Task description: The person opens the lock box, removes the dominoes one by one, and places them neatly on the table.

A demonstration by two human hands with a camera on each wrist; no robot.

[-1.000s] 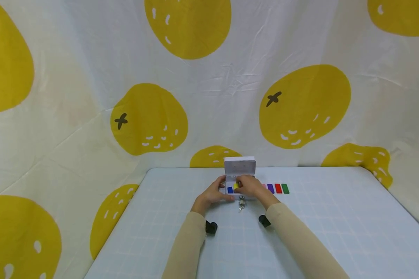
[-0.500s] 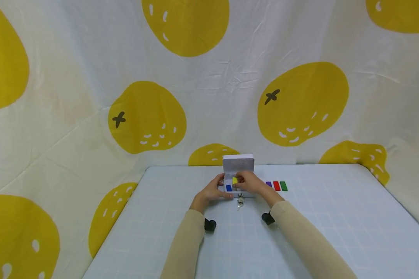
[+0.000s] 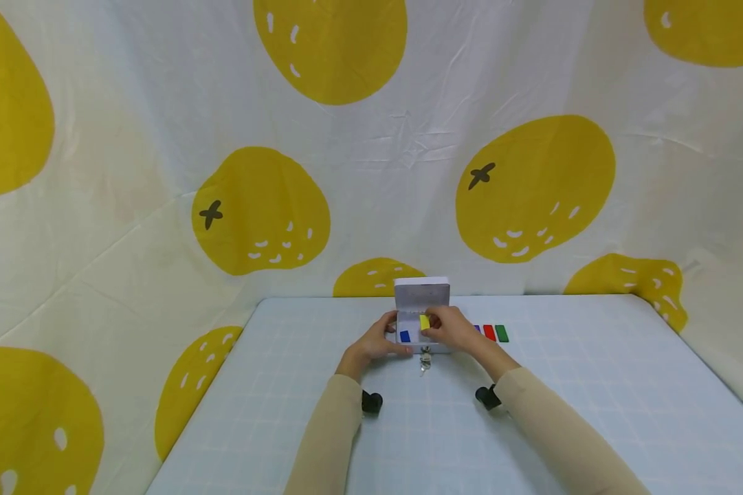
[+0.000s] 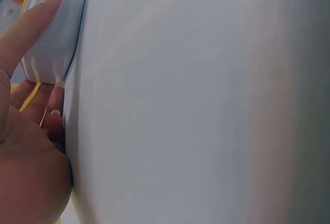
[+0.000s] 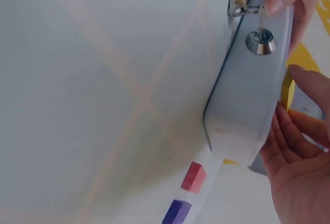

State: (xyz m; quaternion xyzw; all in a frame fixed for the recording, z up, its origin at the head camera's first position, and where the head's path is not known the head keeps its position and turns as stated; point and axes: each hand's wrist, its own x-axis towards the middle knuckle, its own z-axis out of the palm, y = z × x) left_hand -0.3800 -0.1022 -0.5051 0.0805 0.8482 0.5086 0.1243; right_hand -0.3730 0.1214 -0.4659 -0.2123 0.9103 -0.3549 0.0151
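Note:
A small white metal cash box [image 3: 422,295] stands on the table with its lid raised. My left hand [image 3: 374,342] grips its left end; in the left wrist view the thumb [image 4: 38,17] lies along the front wall. Over the open box, my right hand [image 3: 453,328] pinches a yellow block [image 3: 424,322] between thumb and fingers. In the right wrist view the yellow block [image 5: 287,91] shows just past the box's front rim. A blue block [image 3: 405,336] lies inside at the left. From the front lock [image 5: 261,42] hangs a key bunch [image 3: 425,364].
Right of the box, a red block [image 3: 489,332] and a green block [image 3: 502,333] lie in a row. A pink block [image 5: 194,177] and a purple block [image 5: 177,211] show in the right wrist view. Behind the table [image 3: 569,385] hangs a fruit-print cloth [image 3: 396,220].
My right hand has risen a little from inside the box and shifted right with the yellow block, which shows more fully. My left hand keeps its place on the box.

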